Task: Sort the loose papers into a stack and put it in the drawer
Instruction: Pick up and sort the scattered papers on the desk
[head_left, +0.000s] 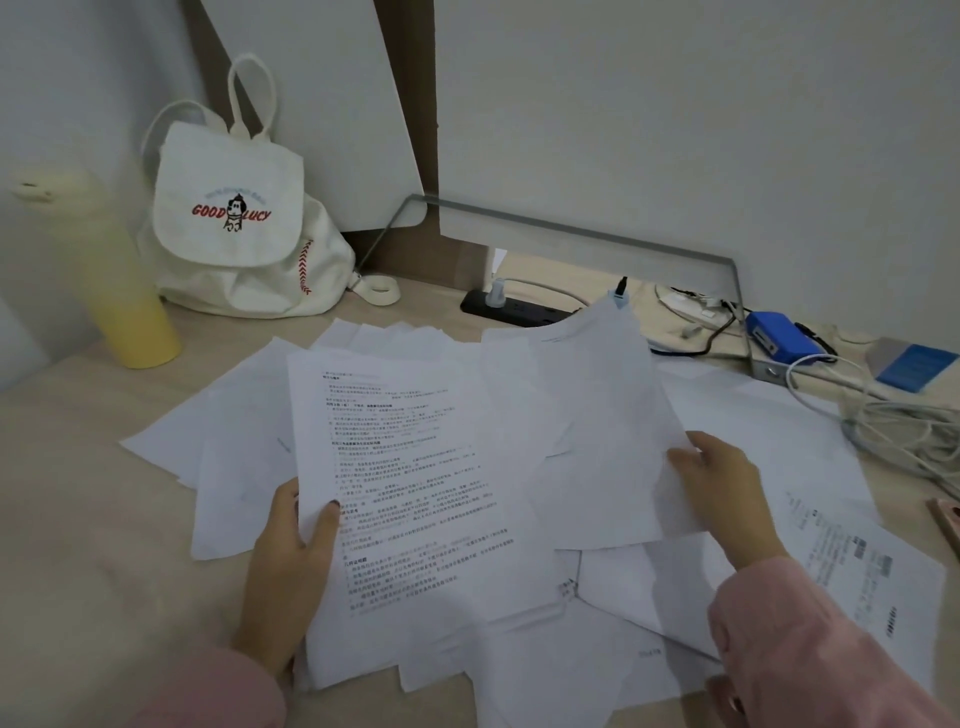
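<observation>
Loose white papers (244, 415) lie spread in overlapping layers over the middle of the desk. My left hand (291, 566) grips the left edge of a printed sheet (415, 483) covered in black text, thumb on top. My right hand (727, 488) holds a blank sheet (597, 426) by its right edge, lifted and tilted above the pile. More printed pages (852, 561) lie flat at the right. No drawer is in view.
A white canvas backpack (234, 223) and a yellow tumbler (124, 291) stand at the back left. A black power strip (514, 309), a blue device (776, 338), and tangled white cables (904, 431) crowd the back right. A pink object (948, 519) pokes in at the right edge.
</observation>
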